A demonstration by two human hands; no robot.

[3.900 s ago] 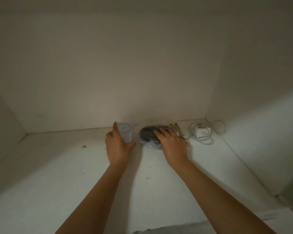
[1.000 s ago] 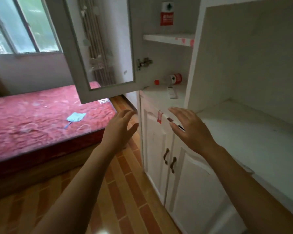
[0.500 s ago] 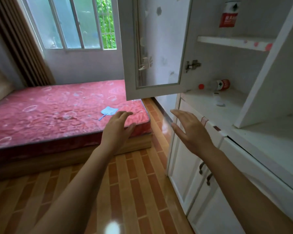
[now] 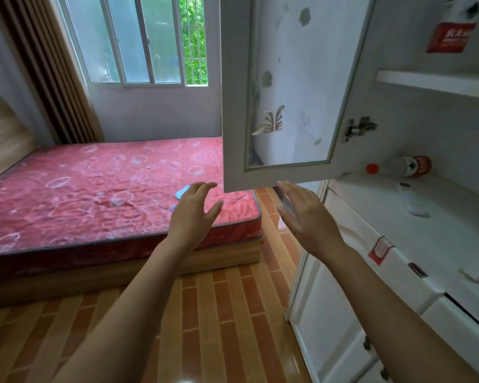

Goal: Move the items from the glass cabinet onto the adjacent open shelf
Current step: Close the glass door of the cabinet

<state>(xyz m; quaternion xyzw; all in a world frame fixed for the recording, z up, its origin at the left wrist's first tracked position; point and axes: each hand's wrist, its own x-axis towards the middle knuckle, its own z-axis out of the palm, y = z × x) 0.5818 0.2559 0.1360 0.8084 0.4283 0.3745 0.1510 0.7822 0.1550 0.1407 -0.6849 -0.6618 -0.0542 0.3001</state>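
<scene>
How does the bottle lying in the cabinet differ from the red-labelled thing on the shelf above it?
The bottle lies on its side on the lower shelf; the red-labelled container stands upright higher up. The bottle is clear with a red cap; the container looks white and opaque. Both carry red labels.

red mattress (image 4: pixel 100 189), barred window (image 4: pixel 138 40), brown curtain (image 4: pixel 50 67), tiled floor (image 4: pixel 219 313)

A bottle (image 4: pixel 398 167) lies in the cabinet (image 4: pixel 440 217), right of its open door (image 4: pixel 288 106).
</scene>
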